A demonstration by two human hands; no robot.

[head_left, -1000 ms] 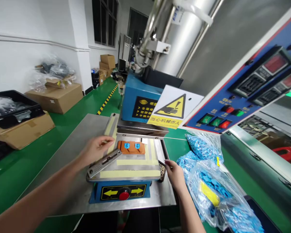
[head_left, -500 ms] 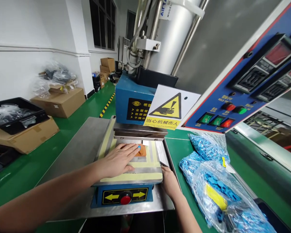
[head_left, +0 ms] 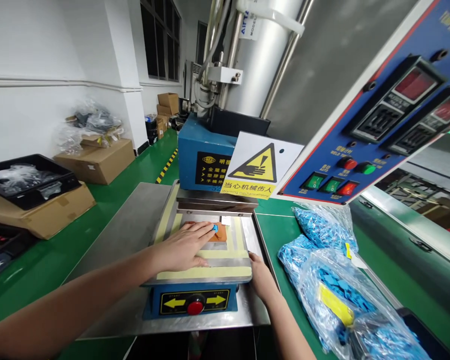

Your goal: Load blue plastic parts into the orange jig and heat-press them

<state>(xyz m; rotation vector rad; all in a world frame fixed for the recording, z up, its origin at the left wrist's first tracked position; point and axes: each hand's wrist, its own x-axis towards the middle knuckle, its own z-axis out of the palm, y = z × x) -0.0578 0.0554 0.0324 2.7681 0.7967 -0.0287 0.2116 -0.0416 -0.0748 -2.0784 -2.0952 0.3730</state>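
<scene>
My left hand (head_left: pixel 187 245) lies palm down on the taped platform (head_left: pixel 206 273) of a press, fingers stretched out. Its fingertips touch or nearly touch a small blue piece (head_left: pixel 215 228) on an orange-brown pad (head_left: pixel 220 234); the hand covers part of the pad. At the platform's right side is my right hand (head_left: pixel 260 274), its fingers hidden behind the edge. Whether it holds anything cannot be seen. Above the pad hangs the metal press bar (head_left: pixel 213 206), with a gap between it and my left hand.
A red button (head_left: pixel 195 306) sits on the base front. The blue press head (head_left: pixel 189 155) carries a warning card (head_left: pixel 262 162). A control panel (head_left: pixel 326 167) slants at the right. Plastic bags of blue pieces (head_left: pixel 337 285) lie to the right; cartons (head_left: pixel 105 160) and a black crate (head_left: pixel 60 187) are left.
My right hand's fingers have slid further behind the platform edge, and a dark thin thing by them is out of sight. The left hand stays put. The view has shifted slightly.
</scene>
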